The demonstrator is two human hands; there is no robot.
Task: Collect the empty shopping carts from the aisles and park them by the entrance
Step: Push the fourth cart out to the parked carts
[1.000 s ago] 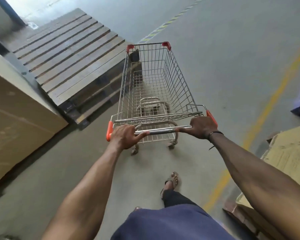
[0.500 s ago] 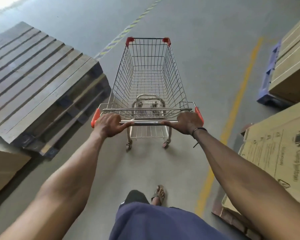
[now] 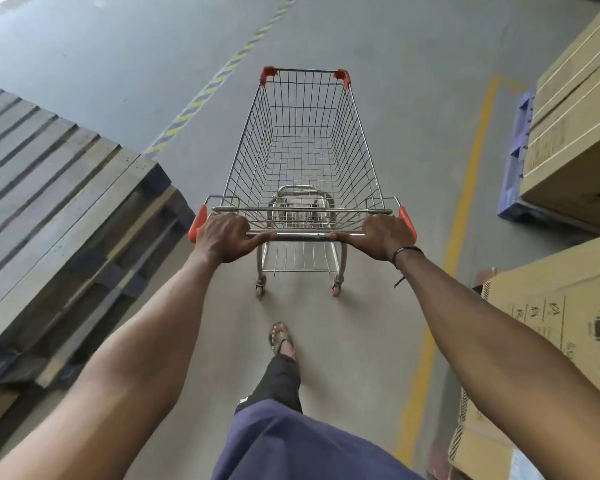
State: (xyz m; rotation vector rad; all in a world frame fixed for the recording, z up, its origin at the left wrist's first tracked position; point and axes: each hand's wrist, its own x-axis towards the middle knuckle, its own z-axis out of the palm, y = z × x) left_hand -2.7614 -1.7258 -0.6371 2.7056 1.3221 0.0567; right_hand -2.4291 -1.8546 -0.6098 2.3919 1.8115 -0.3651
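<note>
We push the empty cart (image 3: 305,150) straight ahead.
Our left hand (image 3: 222,237) and right hand (image 3: 381,235) grip its handle (image 3: 302,234); the basket runs lengthwise away from them.

shopping cart (image 3: 303,150): silver wire grid, red-orange corner caps and handle ends
floor (image 3: 118,64): grey, solid yellow line, yellow-and-dark striped line
pallets (image 3: 59,209): weathered grey-brown slats
boxes (image 3: 568,323): tan cardboard, dark print
plastic pallet (image 3: 515,168): blue, perhaps purplish
wristband (image 3: 406,252): black
</note>
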